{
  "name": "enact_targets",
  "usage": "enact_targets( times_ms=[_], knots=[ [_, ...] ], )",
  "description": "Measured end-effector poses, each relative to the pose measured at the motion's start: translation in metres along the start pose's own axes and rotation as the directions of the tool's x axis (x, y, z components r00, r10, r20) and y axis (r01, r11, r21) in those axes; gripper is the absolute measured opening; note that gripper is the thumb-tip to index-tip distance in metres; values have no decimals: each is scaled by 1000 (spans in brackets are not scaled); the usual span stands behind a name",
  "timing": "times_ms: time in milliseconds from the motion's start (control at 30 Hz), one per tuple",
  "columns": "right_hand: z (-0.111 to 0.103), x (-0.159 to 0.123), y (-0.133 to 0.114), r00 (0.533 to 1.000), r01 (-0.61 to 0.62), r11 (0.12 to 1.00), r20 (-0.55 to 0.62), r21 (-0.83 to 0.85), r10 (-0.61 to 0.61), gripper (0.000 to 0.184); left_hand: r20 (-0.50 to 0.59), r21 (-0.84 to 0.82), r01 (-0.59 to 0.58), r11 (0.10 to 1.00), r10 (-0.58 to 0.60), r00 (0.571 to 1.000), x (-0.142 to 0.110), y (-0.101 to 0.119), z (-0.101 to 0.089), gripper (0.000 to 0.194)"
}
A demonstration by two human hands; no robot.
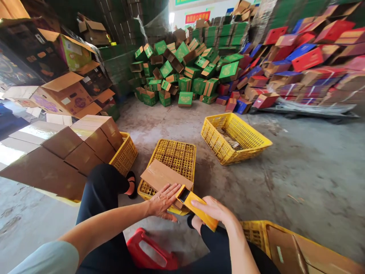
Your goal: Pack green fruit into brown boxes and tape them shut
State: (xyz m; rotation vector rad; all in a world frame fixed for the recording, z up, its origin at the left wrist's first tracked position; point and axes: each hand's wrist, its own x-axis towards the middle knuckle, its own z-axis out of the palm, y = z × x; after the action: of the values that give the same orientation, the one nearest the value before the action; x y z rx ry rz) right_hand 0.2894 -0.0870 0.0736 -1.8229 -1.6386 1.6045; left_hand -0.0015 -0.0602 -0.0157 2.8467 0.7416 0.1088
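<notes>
A brown cardboard piece [165, 175] lies across an upturned yellow plastic crate [173, 150] in front of me. My left hand [164, 201] rests flat on its near edge, fingers stretched out and holding nothing. In my right hand [212, 209] is a long yellow hand tool [199, 209] with a dark slot near its front; its exact kind is unclear. The tool's front end reaches the near right corner of the cardboard, close to my left fingertips. Whether it touches the cardboard I cannot tell.
Brown boxes [76, 144] fill a yellow crate [125, 154] at left. Another yellow crate [236, 139] stands ahead right, and a third crate [256, 232] holds cardboard at lower right. Between my legs is a red plastic object [151, 251]. Green cartons [185, 99] are heaped behind.
</notes>
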Motion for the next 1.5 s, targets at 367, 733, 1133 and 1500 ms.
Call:
enact_targets(
  times_ms=[367,733,1133,1500],
  knots=[
    [8,-5,-10,992,-113,994,58,-17,113,50,4,-10,2,1000,-2,1000,0,-1,1,118],
    [-9,-35,3,987,-136,987,99,83,127,52,8,-26,-13,1000,13,1000,0,-3,2,114],
    [-8,-29,10,985,-161,987,59,-4,161,54,20,-38,-117,992,118,993,15,14,3,118],
    [-17,-48,17,977,-203,978,82,47,199,54,65,-58,-100,993,103,993,14,11,1,114]
  ],
)
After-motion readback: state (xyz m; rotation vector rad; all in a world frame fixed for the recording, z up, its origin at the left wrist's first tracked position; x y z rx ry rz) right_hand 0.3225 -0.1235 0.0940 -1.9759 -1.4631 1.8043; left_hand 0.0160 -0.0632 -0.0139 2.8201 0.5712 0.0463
